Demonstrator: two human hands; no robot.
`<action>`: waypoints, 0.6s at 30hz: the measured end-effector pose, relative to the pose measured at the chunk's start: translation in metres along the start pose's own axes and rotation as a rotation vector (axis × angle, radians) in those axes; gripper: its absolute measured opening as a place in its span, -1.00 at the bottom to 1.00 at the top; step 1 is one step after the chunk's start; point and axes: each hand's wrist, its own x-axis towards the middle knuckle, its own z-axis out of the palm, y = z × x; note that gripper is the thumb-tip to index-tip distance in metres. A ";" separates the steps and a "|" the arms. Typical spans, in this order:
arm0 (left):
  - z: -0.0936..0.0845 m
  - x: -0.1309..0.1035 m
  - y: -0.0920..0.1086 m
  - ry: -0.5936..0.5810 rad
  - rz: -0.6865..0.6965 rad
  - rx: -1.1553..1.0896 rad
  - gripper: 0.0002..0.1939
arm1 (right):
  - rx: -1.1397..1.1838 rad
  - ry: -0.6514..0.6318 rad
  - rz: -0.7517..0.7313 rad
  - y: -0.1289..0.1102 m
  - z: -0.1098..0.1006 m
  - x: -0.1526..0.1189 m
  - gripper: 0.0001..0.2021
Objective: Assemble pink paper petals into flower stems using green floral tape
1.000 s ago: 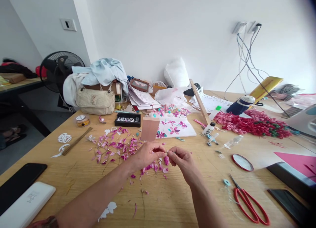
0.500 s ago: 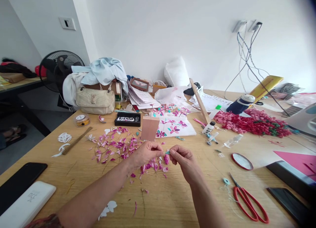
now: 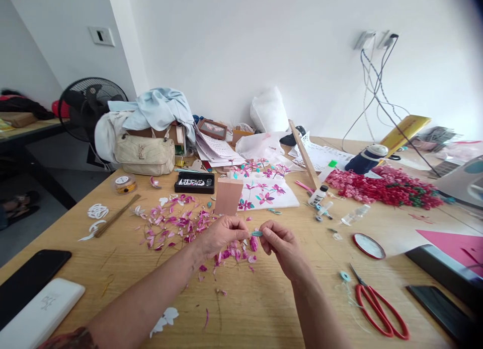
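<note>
My right hand (image 3: 279,239) pinches a small teal leaf-shaped piece (image 3: 257,233) between thumb and forefinger. The leaf's free end points left, toward my left hand (image 3: 228,233). Thumb and forefinger of that hand are pressed together close to the leaf's tip; whether they grip something thin there is too small to tell. Below and to the left of both hands lie scattered pink and magenta petals (image 3: 166,228) on thin stems. Just beyond the hands stands a wooden block (image 3: 229,195), beside a white sheet (image 3: 290,200) bearing finished purple flowers with teal leaves.
Red-handled scissors (image 3: 379,308) and a thread bobbin (image 3: 344,276) lie at the right. A small bottle (image 3: 318,195), a round red-rimmed lid (image 3: 369,246) and red-pink flower bunches (image 3: 385,188) are farther back. A white power bank (image 3: 43,311) and dark phone (image 3: 33,276) sit at the left.
My hands have moved slightly apart, and more of the teal leaf shows between them. The view has shifted a little; the table things stay put.
</note>
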 end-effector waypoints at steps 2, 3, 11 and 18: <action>0.000 0.000 -0.001 -0.001 0.002 0.009 -0.82 | 0.001 0.013 -0.005 0.002 0.002 0.001 -0.76; 0.000 0.000 -0.001 -0.001 0.009 0.011 -0.82 | 0.018 0.018 -0.001 0.003 0.003 0.001 -0.75; -0.004 0.002 -0.004 -0.047 -0.027 0.012 -0.80 | 0.053 0.049 0.066 0.002 0.004 0.002 -0.72; -0.010 0.005 -0.005 -0.006 -0.054 0.040 -0.75 | -0.037 0.171 0.053 0.000 -0.008 0.004 -0.70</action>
